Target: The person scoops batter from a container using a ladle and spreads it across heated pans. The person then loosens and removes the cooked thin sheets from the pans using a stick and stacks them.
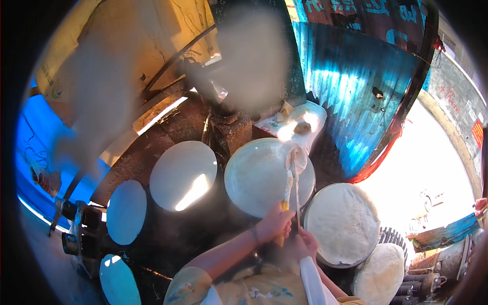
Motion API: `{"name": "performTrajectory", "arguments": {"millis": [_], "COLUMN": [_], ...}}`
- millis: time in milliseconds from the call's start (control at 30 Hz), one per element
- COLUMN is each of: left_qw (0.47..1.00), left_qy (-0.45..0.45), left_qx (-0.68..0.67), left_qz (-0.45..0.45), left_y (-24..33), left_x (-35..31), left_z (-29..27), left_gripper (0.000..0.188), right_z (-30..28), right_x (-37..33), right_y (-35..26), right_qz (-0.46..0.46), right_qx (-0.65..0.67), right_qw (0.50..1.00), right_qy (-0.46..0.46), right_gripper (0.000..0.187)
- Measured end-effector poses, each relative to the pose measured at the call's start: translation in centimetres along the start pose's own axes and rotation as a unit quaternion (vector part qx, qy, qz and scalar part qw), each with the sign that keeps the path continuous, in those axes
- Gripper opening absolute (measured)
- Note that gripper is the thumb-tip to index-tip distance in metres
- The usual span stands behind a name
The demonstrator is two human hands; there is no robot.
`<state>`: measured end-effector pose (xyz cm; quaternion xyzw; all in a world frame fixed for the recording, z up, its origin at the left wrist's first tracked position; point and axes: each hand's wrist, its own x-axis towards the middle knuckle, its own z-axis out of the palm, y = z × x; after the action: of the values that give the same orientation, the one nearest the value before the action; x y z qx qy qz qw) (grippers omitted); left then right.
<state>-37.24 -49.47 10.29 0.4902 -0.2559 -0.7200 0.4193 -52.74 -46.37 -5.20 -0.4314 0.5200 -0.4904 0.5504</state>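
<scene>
My left hand (273, 222), with a dark band at the wrist, is closed around the yellow handle of a long flat scraper-like tool (287, 190) crusted with white. Beside it, my right hand (305, 245) grips a thin stick-like tool (297, 193), also coated white toward its far part. Both tools point away from me and meet near a pale rounded end (296, 158); which tool it belongs to, I cannot tell. They reach over a round pale pan (256, 178). To the right, a round pan (341, 225) bears a wrinkled whitish layer.
More round pale discs stand in a ring: one at far left of centre (183, 175), others (126, 212) (119, 279) at left, another (378, 274) at lower right. Blue corrugated metal (351, 86) rises behind. Dark machinery (84, 239) stands left. Grey haze blurs the upper view.
</scene>
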Motion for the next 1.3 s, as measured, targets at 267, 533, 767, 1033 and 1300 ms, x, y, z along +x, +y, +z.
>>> {"name": "performTrajectory", "arguments": {"millis": [267, 533, 767, 1033, 1300], "left_qw": [0.957, 0.81, 0.806, 0.822, 0.826], "left_qy": [0.1, 0.172, 0.184, 0.193, 0.218], "left_qx": [0.271, 0.501, 0.522, 0.491, 0.473], "left_qz": [0.037, 0.25, 0.209, 0.214, 0.215], "left_y": [-0.5, -1.1, 0.9, 2.3, 3.9], "left_x": [8.8, 14.3, 15.2, 15.0, 13.3], "left_z": [-2.4, -9.5, -10.9, -13.3, -15.7], "left_gripper": [0.052, 0.046, 0.042, 0.041, 0.042], "right_z": [0.5, 4.4, 9.9, 11.9, 12.6], "right_x": [2.4, 4.6, 5.8, 6.8, 9.4], "right_y": [-1.7, -2.1, -1.3, -2.7, -1.6], "right_qz": [0.066, 0.181, 0.16, 0.171, 0.124], "right_qx": [0.052, 0.185, 0.156, 0.177, 0.1], "right_qw": [0.995, 0.966, 0.971, 0.967, 0.987], "right_qy": [0.061, 0.008, 0.083, 0.065, 0.035], "right_gripper": [0.021, 0.02, 0.026, 0.015, 0.023]}}
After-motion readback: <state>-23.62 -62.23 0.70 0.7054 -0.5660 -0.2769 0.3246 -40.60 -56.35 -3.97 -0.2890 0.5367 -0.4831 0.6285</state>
